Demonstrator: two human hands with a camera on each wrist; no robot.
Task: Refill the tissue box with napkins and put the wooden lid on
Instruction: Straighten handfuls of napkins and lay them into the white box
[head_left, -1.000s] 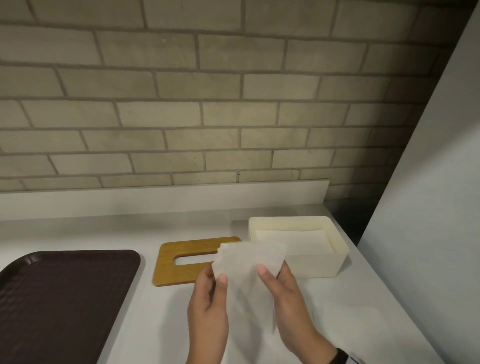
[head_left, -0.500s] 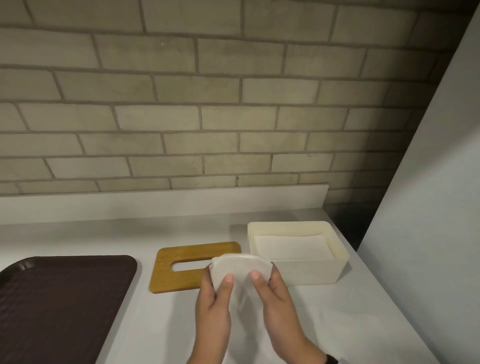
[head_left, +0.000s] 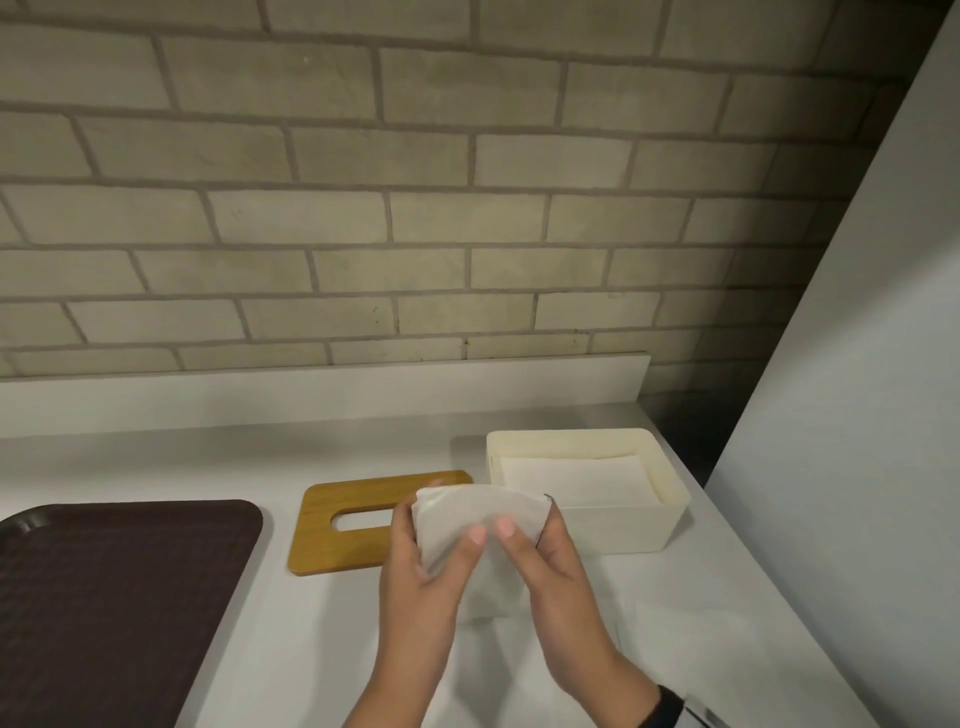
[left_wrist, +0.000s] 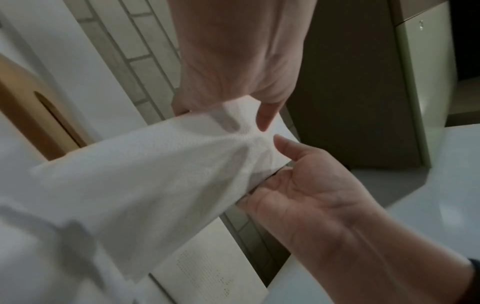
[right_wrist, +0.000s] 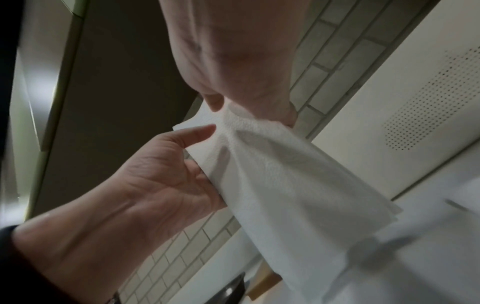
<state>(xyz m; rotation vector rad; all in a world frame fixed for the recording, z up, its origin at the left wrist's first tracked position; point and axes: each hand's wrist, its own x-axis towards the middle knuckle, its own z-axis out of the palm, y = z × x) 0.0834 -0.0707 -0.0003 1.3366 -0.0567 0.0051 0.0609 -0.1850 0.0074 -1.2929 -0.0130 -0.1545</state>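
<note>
I hold a white napkin (head_left: 475, 512) up over the counter, just in front of the cream tissue box (head_left: 670, 514). My left hand (head_left: 441, 525) pinches its left side and my right hand (head_left: 527, 519) pinches its right side, thumbs close together on the near face. The wrist views show the napkin (left_wrist: 155, 174) (right_wrist: 285, 174) bunched between both thumbs and fingers. The box stands without a lid, with flat napkins (head_left: 576, 480) inside. The wooden lid (head_left: 332, 551), with an oval slot, lies flat on the counter left of the box, partly behind my left hand.
A dark brown tray (head_left: 104, 597) lies at the left of the white counter. A brick wall rises behind, and a pale panel (head_left: 857, 415) closes off the right side. Faint white sheets (head_left: 691, 639) lie on the counter under and right of my hands.
The napkin has been folded from a spread sheet into a narrower, rounded-top fold. Both thumbs have come closer together on it.
</note>
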